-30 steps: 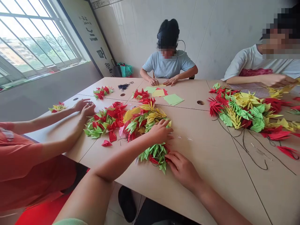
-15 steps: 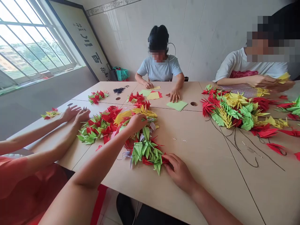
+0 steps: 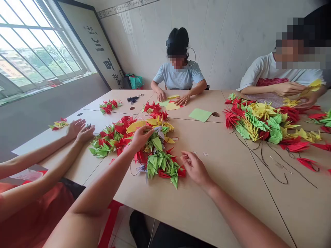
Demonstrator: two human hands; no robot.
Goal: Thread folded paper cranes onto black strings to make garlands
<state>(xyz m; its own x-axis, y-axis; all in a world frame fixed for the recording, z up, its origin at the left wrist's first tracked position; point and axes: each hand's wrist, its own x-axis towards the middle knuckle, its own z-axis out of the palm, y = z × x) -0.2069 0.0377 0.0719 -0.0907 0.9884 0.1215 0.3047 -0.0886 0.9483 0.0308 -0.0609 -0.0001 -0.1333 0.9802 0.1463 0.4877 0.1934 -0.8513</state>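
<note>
A heap of folded paper cranes [image 3: 157,162] in green, red, yellow and lilac, some strung on dark thread, lies before me. Over its middle is my left hand [image 3: 141,137], fingers bent together beside a lilac paper crane [image 3: 160,132]; what they grip is hidden. My right hand [image 3: 195,168] hovers just right of the heap, loosely curled and apart from the nearest red crane [image 3: 181,172]. I see nothing in it. More red and green cranes [image 3: 111,137] reach left from the heap.
At left, a co-worker's hands [image 3: 84,132] hold something small and dark. Across the table, a person [image 3: 178,74] handles paper squares; a green square [image 3: 200,115] lies near a table hole [image 3: 216,114]. Another person at right folds yellow paper [image 3: 312,86] behind a crane pile [image 3: 263,117] with trailing black cords.
My right hand has come off the red crane end and lifted slightly away. My left hand has shifted left over the heap. The person opposite has moved a hand from the green square to other papers.
</note>
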